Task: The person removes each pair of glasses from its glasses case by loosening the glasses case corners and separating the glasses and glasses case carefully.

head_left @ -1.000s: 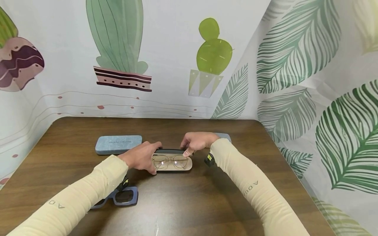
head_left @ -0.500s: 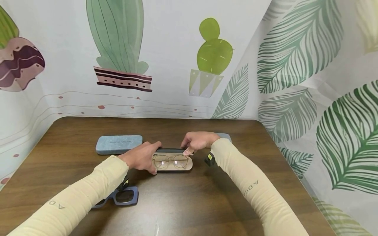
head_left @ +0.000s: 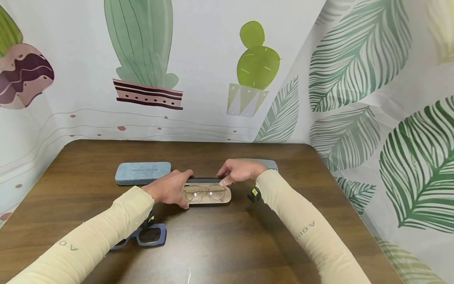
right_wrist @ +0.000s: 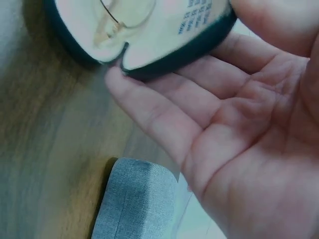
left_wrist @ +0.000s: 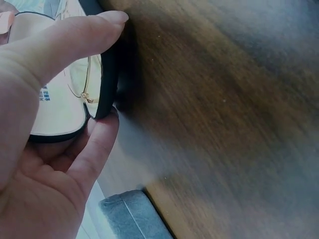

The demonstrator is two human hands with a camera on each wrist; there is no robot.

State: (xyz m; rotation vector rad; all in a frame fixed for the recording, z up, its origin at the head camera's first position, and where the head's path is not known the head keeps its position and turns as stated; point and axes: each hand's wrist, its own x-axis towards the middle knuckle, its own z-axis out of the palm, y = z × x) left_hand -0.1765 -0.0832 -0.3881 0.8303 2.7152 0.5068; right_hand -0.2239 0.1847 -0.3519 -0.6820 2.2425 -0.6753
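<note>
An opened glasses case (head_left: 227,197), dark outside and beige within, lies near the table's middle with its hinge side away from me. Inside rest thin gold-rimmed eyeglasses (head_left: 216,193), lenses up. My left hand (head_left: 171,188) holds the case's left end, thumb on the front edge and fingers behind. At the right, my right hand (head_left: 242,171) grips the raised lid, its thumb inside and fingers behind. The left wrist view shows the thumb (left_wrist: 75,40) across the dark rim. In the right wrist view, a fingertip (right_wrist: 117,79) touches the hinge corner beside small blue print on the lid's lining.
A light blue glasses case (head_left: 142,173) lies shut beyond my left hand. Another grey-blue case (head_left: 266,163) sits behind my right wrist. Blue thick-framed sunglasses (head_left: 161,236) lie partly under my left forearm. Behind the brown table (head_left: 227,252) hangs cactus-patterned cloth (head_left: 205,59).
My right wrist and forearm have shifted slightly right and lower, showing more of the grey-blue case behind. The lid appears tilted up slightly more; the left hand stays put.
</note>
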